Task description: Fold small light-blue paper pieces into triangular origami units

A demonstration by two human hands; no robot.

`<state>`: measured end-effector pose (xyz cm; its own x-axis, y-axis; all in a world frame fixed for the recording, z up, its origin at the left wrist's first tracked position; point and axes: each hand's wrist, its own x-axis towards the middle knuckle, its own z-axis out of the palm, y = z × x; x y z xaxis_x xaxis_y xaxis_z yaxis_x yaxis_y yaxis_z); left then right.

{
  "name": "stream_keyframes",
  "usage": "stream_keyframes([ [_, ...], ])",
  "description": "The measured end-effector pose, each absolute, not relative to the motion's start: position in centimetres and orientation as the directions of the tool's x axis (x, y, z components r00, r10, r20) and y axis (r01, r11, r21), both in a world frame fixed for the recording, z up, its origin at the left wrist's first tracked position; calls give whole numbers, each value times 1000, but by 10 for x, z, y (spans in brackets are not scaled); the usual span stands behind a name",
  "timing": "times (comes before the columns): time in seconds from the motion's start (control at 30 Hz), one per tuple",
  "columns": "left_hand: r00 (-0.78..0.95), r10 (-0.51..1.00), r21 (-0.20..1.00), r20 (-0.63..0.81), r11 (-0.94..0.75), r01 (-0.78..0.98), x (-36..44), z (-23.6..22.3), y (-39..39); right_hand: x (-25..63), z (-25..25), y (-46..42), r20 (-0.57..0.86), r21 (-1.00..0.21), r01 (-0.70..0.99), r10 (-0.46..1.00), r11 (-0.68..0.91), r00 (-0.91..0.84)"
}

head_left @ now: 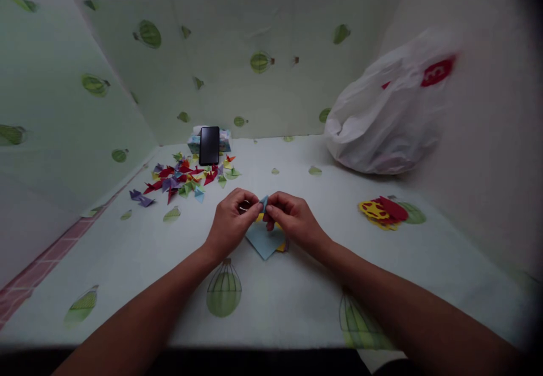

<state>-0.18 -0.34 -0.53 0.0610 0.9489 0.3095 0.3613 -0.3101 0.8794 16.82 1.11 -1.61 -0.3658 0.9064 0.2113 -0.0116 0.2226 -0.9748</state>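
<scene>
Both hands meet at the middle of the table, pinching a small folded piece of light blue paper (pixel 263 202) between them. My left hand (pixel 233 217) grips its left side with thumb and forefinger. On the other side, my right hand (pixel 294 217) holds it in a closed pinch. Just beneath the fingers lies a stack of square paper sheets (pixel 265 241), light blue on top with yellow edges showing under it. The fingers partly cover the folded piece, so its full shape is hidden.
Many small folded paper figures (pixel 186 179) in several colours lie at the back left. A phone (pixel 209 145) leans on a tissue box (pixel 194 143) behind them. At right are yellow and red paper cutouts (pixel 375 211) and a white plastic bag (pixel 382 121). Balloon-printed sheeting covers table and walls.
</scene>
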Motion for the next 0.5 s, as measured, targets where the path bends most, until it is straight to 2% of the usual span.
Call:
stream_keyframes([
  [0.07,65,918,814,392,-379,440,-1,-4,-5,168,-15,9,226,-968,28,910,251,-347],
  [0.17,89,903,768,421,-407,494,1,-3,-7,169,-14,7,246,-955,84,918,284,-312],
  [0.5,146,910,797,387,-410,443,-1,-5,-7,169,-14,6,294,-926,139,901,352,-320],
])
